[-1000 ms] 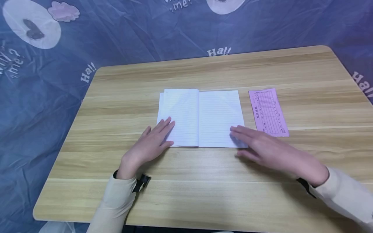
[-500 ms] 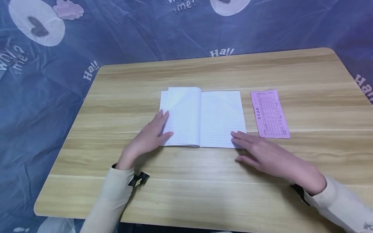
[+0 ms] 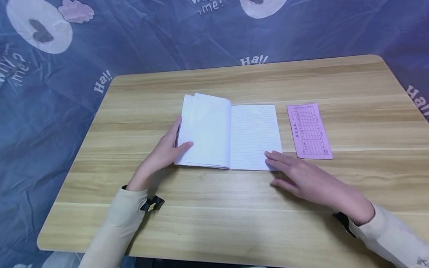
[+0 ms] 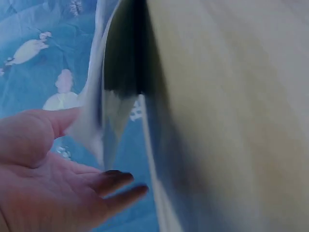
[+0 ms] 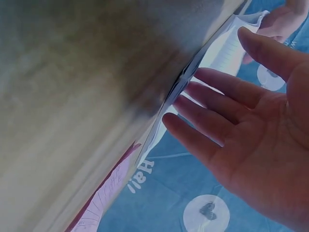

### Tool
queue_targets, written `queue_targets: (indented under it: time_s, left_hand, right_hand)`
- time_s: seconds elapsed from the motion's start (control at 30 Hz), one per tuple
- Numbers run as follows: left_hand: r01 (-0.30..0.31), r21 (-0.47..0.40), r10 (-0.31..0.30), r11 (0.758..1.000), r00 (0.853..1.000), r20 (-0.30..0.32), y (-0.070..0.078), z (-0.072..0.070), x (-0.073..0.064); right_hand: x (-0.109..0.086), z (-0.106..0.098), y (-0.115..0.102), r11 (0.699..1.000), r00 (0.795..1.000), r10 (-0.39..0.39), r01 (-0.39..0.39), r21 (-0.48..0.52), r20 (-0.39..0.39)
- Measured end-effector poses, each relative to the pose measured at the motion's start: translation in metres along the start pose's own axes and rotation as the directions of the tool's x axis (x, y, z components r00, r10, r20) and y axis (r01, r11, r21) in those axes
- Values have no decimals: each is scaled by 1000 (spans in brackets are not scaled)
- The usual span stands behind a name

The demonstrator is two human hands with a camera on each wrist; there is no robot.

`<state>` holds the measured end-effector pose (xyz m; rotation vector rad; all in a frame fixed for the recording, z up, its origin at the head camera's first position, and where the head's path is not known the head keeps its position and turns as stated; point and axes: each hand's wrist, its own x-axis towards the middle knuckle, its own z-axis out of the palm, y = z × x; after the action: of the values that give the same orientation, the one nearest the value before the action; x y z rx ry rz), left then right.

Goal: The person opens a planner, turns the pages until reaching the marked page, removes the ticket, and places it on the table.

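An open notebook with lined white pages lies on the wooden table. Its left side is lifted off the tabletop, and my left hand pinches that edge, thumb on top of the page and fingers underneath. In the left wrist view the raised pages stand between the thumb and fingers of the left hand. My right hand rests on the lower right corner of the right page. From the right wrist view, the fingers of the right hand look straight and spread, gripping nothing.
A pink printed slip lies right of the notebook, a short gap away. The wooden table has rounded corners. Behind and beside it hangs blue patterned cloth.
My left hand has slid left off the page to the notebook's left edge, taken hold of it and raised that side. The right hand has stayed almost still on its corner.
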<state>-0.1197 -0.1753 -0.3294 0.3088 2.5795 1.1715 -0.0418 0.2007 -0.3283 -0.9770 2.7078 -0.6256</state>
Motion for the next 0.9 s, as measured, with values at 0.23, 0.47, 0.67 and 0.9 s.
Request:
queue_targets:
  time_s: [0.23,0.47,0.67,0.9]
  left_hand:
    - [-155,-299,147,941,988,-52,36,2,3]
    - [-159,-470,185,868,983,11,74,12,16]
    - [-163,-494,218,854,974,57,101,32,28]
    - [-136,-400,199,906,973,120,126,56,38]
  right_hand:
    - [15,-14,3,994,1000,-2,1,112,12]
    - [66,-35,5,920,995,97,-86,383,-10]
    - [111,-51,4,689,983,163,-51,723,-86]
    - [132,-62,4,589,940,289,-27,808,-179]
